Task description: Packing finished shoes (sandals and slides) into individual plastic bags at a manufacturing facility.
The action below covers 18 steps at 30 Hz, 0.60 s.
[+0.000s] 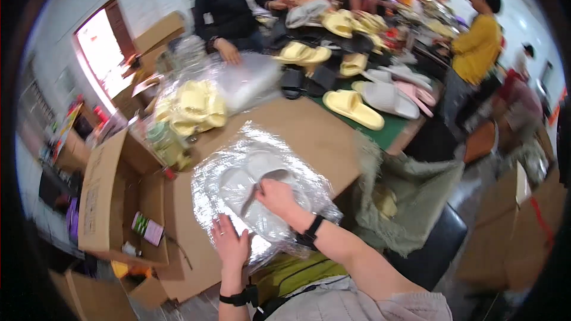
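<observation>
A pair of white slippers [242,185] lies on a shiny clear plastic bag [208,169] on the brown cardboard tabletop in front of me. My right hand [279,200] is closed at the inner edge of one slipper, its fingers curled round it. Whether the film lies over or under the slippers I cannot tell for sure. Near the bag's lower left edge, my left hand [231,244] rests flat on the film with its fingers apart. Both wrists carry dark bands.
Left of the bag stands an open cardboard box [107,202]. Bagged yellow slippers [196,107] and a stack of clear plastic [250,80] lie beyond. Loose yellow slippers [354,109] and grey slippers [388,99] cover the far table. A green woven sack [416,196] hangs at right. Several people work around.
</observation>
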Tool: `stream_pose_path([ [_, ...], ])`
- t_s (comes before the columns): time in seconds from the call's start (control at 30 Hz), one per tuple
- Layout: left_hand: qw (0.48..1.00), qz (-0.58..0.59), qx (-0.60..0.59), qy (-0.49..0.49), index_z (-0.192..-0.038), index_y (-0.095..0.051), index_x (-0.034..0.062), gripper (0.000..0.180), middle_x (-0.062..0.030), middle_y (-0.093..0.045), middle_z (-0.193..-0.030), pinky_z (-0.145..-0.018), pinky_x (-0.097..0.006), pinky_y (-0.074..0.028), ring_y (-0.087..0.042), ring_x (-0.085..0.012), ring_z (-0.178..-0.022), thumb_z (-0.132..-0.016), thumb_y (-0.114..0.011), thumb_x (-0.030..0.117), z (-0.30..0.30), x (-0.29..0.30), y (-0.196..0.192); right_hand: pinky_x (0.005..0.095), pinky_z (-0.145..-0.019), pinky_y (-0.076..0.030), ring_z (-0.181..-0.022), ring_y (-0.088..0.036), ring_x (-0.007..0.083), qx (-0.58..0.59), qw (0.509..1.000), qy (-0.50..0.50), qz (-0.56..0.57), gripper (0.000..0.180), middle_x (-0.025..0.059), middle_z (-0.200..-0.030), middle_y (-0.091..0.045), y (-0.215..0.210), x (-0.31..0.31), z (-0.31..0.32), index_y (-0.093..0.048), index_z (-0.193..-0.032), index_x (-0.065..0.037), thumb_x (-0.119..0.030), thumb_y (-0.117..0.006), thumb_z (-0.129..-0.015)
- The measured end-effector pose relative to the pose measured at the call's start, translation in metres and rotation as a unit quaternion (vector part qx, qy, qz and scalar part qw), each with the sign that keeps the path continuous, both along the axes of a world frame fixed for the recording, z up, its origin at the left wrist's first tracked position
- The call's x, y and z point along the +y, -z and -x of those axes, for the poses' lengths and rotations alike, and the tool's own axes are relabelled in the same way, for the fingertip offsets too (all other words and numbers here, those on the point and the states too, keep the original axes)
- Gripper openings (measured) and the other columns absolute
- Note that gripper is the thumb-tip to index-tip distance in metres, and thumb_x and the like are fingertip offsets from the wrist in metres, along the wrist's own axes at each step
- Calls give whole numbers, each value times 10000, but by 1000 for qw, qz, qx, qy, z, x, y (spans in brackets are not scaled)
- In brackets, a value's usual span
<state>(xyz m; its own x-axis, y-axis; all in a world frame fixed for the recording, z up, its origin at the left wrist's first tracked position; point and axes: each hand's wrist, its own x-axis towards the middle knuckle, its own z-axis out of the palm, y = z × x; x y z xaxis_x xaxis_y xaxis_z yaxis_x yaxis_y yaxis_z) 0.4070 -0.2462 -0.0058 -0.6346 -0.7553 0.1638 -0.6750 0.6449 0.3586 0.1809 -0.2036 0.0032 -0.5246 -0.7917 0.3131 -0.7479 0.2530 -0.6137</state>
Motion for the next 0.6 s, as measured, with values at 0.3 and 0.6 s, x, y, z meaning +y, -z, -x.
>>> stream_pose_path([
  [0.3, 1000, 18, -5, 9, -1520, -264, -56, 791, -250, -287, -1579, -1211, -553, -113, -188, -455, -1479, -955, -552, 417, -3, 0, 4, 336, -584, -461, -617, -569, 200, -210, 945, 81, 239, 170, 62, -693, -599, -27, 100, 36, -600, -814, -8, -161, -661, -854],
  [0.6, 999, 9, -33, 0, -1527, -243, -52, 795, -254, -262, -1588, -1214, -548, -104, -163, -451, -1486, -940, -568, 375, -12, 0, -7, 402, -956, -512, -1180, -580, 267, -474, 735, 231, 427, 404, 112, -1306, -594, 46, 271, 72, -532, -1360, -86, -329, -465, -1044],
])
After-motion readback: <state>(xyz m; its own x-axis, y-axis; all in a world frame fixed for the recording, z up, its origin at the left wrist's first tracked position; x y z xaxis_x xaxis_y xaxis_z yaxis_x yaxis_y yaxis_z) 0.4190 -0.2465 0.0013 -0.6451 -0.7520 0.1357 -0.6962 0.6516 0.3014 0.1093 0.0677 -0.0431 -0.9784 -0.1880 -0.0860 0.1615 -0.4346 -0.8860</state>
